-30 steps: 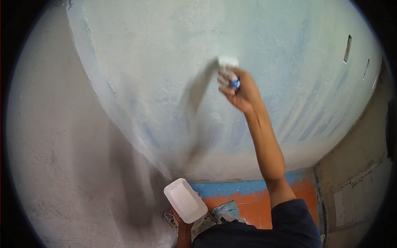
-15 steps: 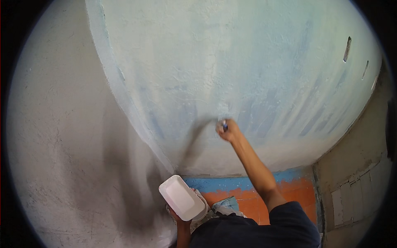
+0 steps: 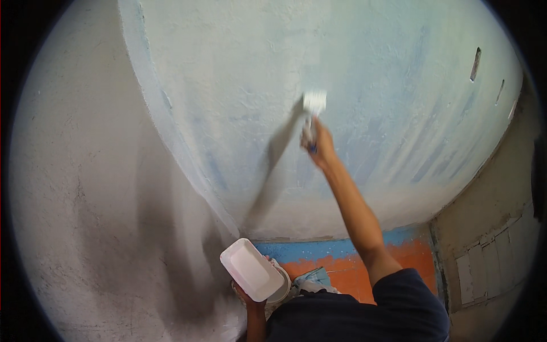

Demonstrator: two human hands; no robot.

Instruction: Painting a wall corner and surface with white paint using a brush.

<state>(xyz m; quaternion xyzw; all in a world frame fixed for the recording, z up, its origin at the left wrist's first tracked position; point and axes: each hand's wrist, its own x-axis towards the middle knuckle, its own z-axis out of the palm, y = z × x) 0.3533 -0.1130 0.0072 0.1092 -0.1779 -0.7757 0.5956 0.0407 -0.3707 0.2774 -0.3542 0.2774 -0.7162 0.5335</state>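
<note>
1. I cannot see the handle of the brush (image 3: 313, 105); the right hand (image 3: 322, 145) wraps it, leaving only a blue tip showing below the hand.
2. The left hand (image 3: 246, 295) is mostly hidden beneath the white tray (image 3: 251, 269); only its fingers show at the tray's lower edge.
3. The left forearm below the tray is cut off by the frame's lower edge.
4. The cloth bundle (image 3: 310, 282) just right of the tray is partly covered by the dark sleeve; I cannot tell its kind.
5. The tray's contents are indistinguishable.
</note>
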